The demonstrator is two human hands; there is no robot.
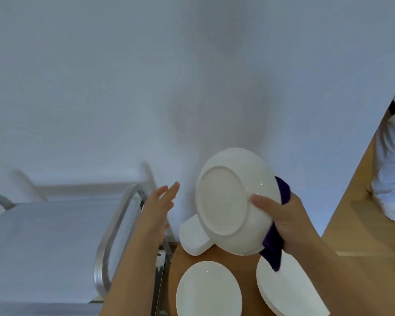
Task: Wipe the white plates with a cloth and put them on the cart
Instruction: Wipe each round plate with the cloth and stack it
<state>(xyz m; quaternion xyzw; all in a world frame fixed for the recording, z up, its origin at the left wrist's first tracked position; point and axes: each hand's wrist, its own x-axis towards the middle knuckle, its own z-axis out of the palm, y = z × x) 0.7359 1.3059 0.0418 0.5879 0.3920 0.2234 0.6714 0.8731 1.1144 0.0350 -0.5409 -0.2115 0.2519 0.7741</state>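
My right hand [290, 222] grips a round white plate [228, 199] by its right edge, thumb on the underside, which faces me. A dark purple cloth [274, 245] is bunched between that hand and the plate's far face. My left hand [157, 208] hovers open just left of the plate, fingers straight, touching nothing. Below it stands the metal cart [50, 247] with a flat grey top and a curved steel handle [114, 226]. More white plates lie on the wooden table [176, 256]: one stack behind [193, 238], one plate in front [208, 290], one stack at right [290, 290].
A white wall fills the view behind the cart and table. At the far right a person in white clothes and white shoes [392, 169] stands on the wooden floor [363, 224].
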